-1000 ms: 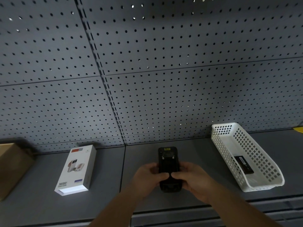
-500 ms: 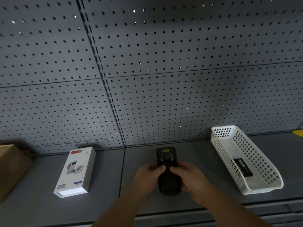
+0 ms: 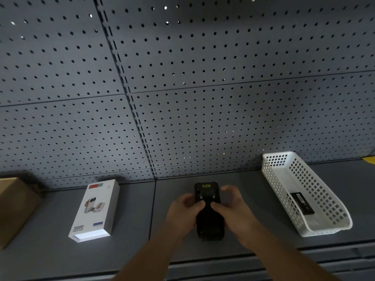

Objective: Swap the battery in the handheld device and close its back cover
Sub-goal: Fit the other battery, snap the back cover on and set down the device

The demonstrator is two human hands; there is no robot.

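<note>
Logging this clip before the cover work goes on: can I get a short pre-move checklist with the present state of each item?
1. Handheld device lies back-up on the shelf: ok.
2. Left hand and right hand both on it, thumbs at mid-back: ok.
3. Back cover latched or loose: cannot tell.
4. Black battery within reach in the white basket: ok.
5. Which battery is the fresh one: cannot tell.

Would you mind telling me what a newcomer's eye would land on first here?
Probably the black handheld device, back side up at the centre of the grey shelf, held by the left hand and right hand. Next, the white plastic basket at right, holding a black battery, and the white power-bank box at left.
</note>
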